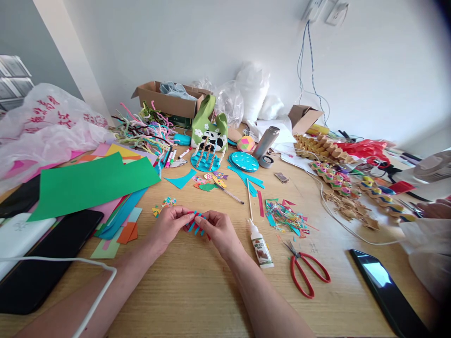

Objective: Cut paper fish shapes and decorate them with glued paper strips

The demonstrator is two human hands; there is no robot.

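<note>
Between my two hands is a small piece of blue and red paper strips [196, 228], apparently woven or layered. My left hand [175, 224] pinches its left side, and my right hand [218, 230] pinches its right side, with thumbs on top. Fingers hide part of the piece. Just behind my left hand lie small yellow and blue paper cut-outs [168, 203]. To the right of my right hand a white glue bottle [260, 246] lies on the table, and red-handled scissors [306, 270] lie open beyond it.
Green paper sheets [91, 185] and a black phone-like slab [59, 253] are at left. Paper scraps [285, 216] lie right of centre, a phone [384, 286] at far right. A metal flask [267, 142] leans behind. Another person's hand [437, 209] shows at the right edge.
</note>
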